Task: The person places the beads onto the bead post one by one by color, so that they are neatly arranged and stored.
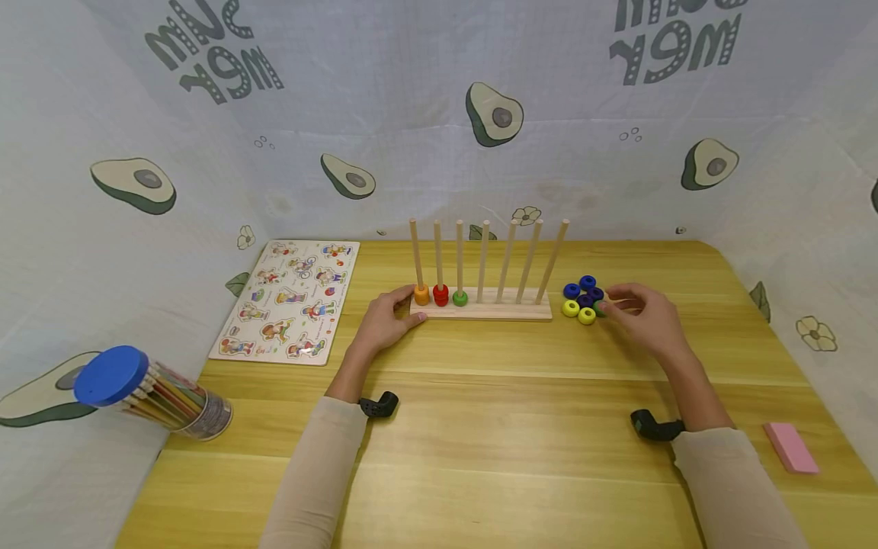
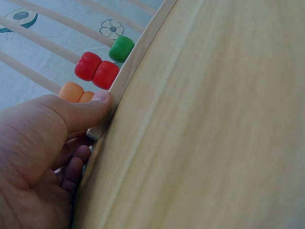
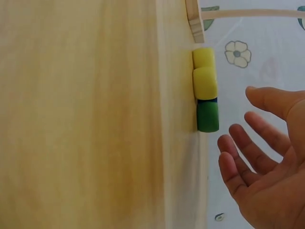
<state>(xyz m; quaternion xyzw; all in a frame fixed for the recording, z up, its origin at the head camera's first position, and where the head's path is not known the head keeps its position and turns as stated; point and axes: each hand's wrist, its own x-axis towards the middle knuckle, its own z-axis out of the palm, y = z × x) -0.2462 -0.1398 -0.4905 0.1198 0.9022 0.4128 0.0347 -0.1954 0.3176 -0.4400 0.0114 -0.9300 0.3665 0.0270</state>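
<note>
Beige sleeves [image 1: 318, 473] are spanning tabletop [image 1: 514, 427]; left hand [image 1: 382, 324] is gripping peg rack [image 1: 507, 311] by left end, toward far edge; right hand [image 1: 648, 320], fingers released and parted, is hovering beside loose beads [image 1: 585, 302] toward far right corner.

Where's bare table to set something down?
Free: table in front of the rack, between the sleeves; and behind the pink block, right of the right hand. Crowded: rack's ends; left hand grips one, beads and right hand lie past the other.
</note>
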